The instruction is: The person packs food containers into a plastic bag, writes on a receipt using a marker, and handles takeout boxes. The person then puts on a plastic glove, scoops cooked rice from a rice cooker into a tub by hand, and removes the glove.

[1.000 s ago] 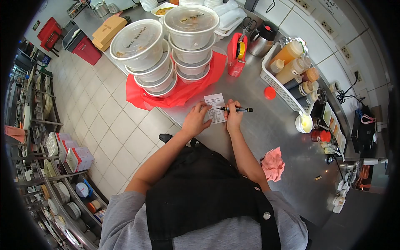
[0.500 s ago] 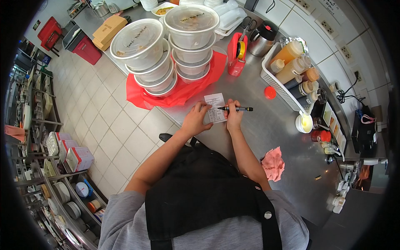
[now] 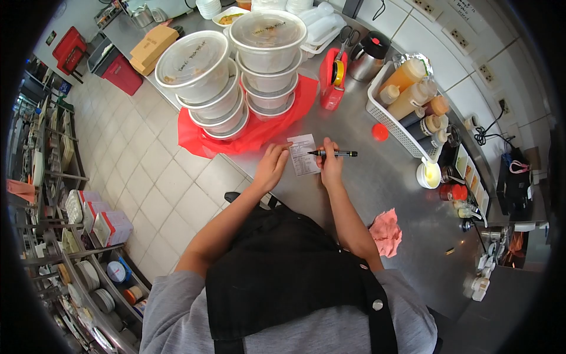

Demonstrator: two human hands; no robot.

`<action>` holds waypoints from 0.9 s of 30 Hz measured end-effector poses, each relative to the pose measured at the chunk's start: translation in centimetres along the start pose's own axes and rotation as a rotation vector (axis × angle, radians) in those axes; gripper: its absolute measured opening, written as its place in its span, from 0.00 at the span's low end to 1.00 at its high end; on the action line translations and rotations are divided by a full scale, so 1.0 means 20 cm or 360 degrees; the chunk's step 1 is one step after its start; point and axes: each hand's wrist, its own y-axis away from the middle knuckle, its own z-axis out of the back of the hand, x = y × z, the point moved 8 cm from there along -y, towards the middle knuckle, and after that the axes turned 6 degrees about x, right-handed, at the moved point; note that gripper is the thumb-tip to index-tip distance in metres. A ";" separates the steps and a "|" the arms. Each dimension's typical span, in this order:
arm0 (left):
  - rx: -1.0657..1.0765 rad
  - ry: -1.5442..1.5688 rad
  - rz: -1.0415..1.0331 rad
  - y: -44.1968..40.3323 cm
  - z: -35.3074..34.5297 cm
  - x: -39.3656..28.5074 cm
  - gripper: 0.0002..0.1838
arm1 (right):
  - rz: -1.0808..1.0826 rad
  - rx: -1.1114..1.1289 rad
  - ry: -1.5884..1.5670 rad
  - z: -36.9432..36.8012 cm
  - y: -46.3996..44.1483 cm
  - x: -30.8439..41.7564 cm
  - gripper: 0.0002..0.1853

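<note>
A small printed receipt [image 3: 303,159] lies on the steel counter in front of me. My right hand [image 3: 331,165] grips a black marker [image 3: 345,154], its tip pointing left over the paper. At the receipt's left edge rests my left hand [image 3: 273,165], fingers stretched out and one fingertip at the paper's upper left corner. Just beyond my hands, two stacks of lidded plastic tubs stand on a red plastic bag [image 3: 200,141]. The front left tub [image 3: 197,82] and the front right tub [image 3: 265,53] on top have handwriting on their lids.
To the right stands a white basket [image 3: 396,125] of sauce bottles, with a red cap [image 3: 380,131] beside it. A red holder [image 3: 330,88] with scissors and a steel jug [image 3: 367,59] are behind. A pink cloth [image 3: 386,233] lies near my right forearm. Tiled floor is at left.
My left hand has slid slightly left and down off the middle of the receipt, baring more of it. The right hand keeps the marker over the paper.
</note>
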 end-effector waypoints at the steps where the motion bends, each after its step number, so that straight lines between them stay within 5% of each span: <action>1: 0.0007 0.0373 0.0072 0.01 0.03 -0.01 0.23 | 0.0009 0.0008 -0.0003 -0.03 0.02 0.06 0.17; 5: 0.0123 0.1334 0.0274 0.06 0.08 -0.17 0.34 | -0.0063 0.0310 0.0107 -0.22 0.18 0.19 0.16; 8: 0.0138 0.1419 0.0254 0.05 0.05 -0.21 0.42 | -0.0027 0.0462 0.0189 -0.35 0.27 0.25 0.16; 22: 0.0267 0.1308 0.0334 0.15 -0.01 -0.26 0.42 | 0.0489 0.0612 0.0749 -0.46 0.46 0.17 0.16; 24: 0.0354 0.1403 0.0436 0.19 -0.05 -0.25 0.41 | 0.0750 0.0666 0.1154 -0.50 0.53 0.20 0.16; 27: 0.0203 0.1490 0.0373 0.21 -0.05 -0.26 0.51 | 0.0966 0.0768 0.1411 -0.57 0.59 0.24 0.11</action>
